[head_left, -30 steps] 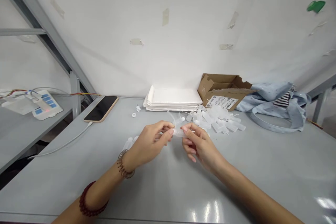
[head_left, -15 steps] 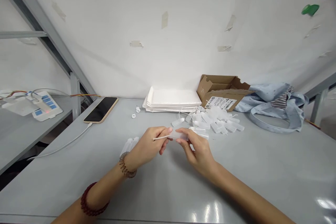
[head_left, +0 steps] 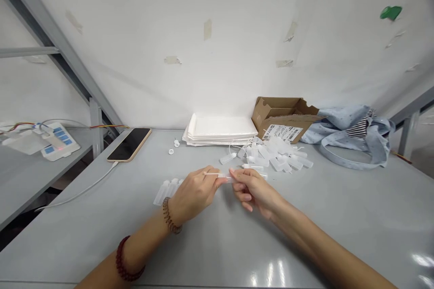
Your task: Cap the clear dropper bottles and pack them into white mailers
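Between my two hands is a small translucent plastic bottle (head_left: 226, 178), lying sideways above the table with a thin white stem pointing left. My left hand (head_left: 195, 189) is closed around its stem end. The fingers of my right hand (head_left: 252, 187) pinch the other end. Just behind my right hand lies a heap of similar small bottles (head_left: 281, 151). One bottle with a curved thin tube (head_left: 228, 158) lies at the heap's left side. Several bottles stand in a row (head_left: 166, 191) left of my left hand, partly hidden by it.
White padded envelopes (head_left: 222, 128) are stacked at the wall, beside an open cardboard box (head_left: 285, 117). A light blue cloth bag (head_left: 352, 137) lies to the right. At the left are a phone (head_left: 129, 144), its white cable and small white caps (head_left: 174, 146). A power strip (head_left: 61, 141) sits beyond the frame post.
My left hand has rolled over and moved slightly right along the bottle. My right fingers have shifted their hold, and more of the row of bottles shows. The view has moved slightly.
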Demonstrator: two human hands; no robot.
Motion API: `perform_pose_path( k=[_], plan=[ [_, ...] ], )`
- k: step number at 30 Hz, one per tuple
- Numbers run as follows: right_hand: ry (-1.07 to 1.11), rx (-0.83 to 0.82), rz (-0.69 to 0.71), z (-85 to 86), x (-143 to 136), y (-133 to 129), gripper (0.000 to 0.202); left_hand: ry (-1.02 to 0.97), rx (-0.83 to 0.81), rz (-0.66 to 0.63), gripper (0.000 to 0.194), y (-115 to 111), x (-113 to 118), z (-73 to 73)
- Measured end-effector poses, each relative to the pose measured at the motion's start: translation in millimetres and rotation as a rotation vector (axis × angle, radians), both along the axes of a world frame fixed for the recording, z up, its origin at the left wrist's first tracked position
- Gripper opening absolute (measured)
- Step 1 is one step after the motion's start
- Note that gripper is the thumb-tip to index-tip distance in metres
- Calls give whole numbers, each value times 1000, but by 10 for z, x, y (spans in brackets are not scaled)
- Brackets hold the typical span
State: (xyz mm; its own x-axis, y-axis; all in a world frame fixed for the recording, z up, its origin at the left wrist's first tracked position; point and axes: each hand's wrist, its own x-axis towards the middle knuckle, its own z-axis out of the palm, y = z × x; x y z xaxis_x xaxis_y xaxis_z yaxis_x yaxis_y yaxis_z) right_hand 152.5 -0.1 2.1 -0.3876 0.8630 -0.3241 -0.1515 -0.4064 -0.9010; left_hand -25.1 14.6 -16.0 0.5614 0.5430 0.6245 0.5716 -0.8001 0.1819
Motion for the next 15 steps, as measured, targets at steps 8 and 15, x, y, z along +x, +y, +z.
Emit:
perform_pose_path(
  k=[8,15],
  plan=[
    [-423,431,16,-5,-8,-17,39,-71,-368,54,34,-25,-27,129],
    [-868,1145,57,-150,-12,-29,26,-208,-825,114,42,-20,-13,221]
  ],
)
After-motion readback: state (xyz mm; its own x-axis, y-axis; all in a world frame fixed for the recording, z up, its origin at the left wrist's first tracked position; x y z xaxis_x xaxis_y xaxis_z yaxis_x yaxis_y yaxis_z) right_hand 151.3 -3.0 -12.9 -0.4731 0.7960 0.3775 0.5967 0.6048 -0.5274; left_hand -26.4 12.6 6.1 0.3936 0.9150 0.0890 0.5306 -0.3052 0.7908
